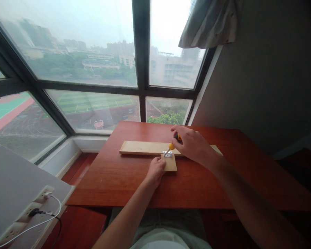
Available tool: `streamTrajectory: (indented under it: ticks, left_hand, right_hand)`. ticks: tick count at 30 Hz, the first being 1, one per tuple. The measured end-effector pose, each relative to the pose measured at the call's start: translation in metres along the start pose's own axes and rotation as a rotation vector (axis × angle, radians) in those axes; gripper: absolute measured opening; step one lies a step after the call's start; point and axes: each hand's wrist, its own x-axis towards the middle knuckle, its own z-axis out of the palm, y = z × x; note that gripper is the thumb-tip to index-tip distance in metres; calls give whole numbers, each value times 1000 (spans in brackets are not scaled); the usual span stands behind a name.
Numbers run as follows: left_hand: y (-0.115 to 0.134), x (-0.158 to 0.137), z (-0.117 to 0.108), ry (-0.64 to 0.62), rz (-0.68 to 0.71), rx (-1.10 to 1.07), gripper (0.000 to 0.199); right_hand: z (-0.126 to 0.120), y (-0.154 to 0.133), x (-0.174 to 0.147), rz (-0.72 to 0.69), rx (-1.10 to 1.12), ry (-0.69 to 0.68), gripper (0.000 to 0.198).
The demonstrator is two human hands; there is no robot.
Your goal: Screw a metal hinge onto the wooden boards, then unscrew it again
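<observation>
I see the screwdriver point(173, 143), yellow-and-black handle, tip down on the small metal hinge point(167, 154) where the long wood board point(145, 147) meets the small wood block point(170, 163). Right hand point(193, 145) is wrapped around the screwdriver handle above the hinge. Left hand point(155, 171) presses the block's near-left corner, fingers flat, probably not gripping; view's small. All of it sits mid-table point(119, 180), window side.

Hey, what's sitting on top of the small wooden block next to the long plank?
A small silver metal hinge bridges the small wooden block and long pale wooden plank, the yellow-handled screwdriver tip on it. The left hand covers the block's left edge; the right hand hides the handle.
</observation>
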Motion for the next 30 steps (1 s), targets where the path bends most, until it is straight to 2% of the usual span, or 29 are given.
streamTrajectory:
  ticks: [5, 11, 16, 26, 30]
  left_hand:
    - [0, 0, 1, -5, -3, 12, 24]
    - [0, 0, 0, 5, 2, 32, 18]
    - [1, -1, 1, 9, -2, 38, 17]
    - [3, -7, 5, 3, -11, 42, 21]
    - [2, -6, 5, 13, -14, 51, 20]
  right_hand:
    - [3, 3, -2, -51, 45, 3, 43]
    - [0, 0, 0, 45, -77, -14, 32]
    - [1, 0, 1, 29, -63, 9, 29]
    - [1, 2, -2, 15, -9, 39, 41]
    - [1, 1, 0, -10, 7, 25, 30]
